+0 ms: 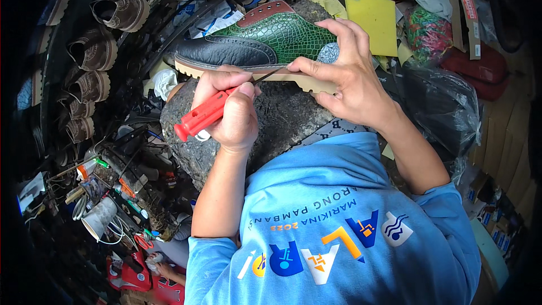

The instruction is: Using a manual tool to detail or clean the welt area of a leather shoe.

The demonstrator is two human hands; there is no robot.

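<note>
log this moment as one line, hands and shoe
left hand: grips red-handled tool, tip at sole edge | right hand: on shoe near heel | shoe toe: points left

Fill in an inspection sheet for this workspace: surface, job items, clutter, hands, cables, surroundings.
Surface: dark rough block, uneven
Job items: black, green and brown shoe on the block; red-handled tool, thin shaft at the shoe's sole edge
Clutter: yellow sheet, dark plastic bag, white cup
Hands: left hand closed around the tool; right hand gripping the shoe's heel end
Cables: white coil beside the cup, kind unclear
Surroundings: brown shoes at left; another person's hand, lower left
</note>
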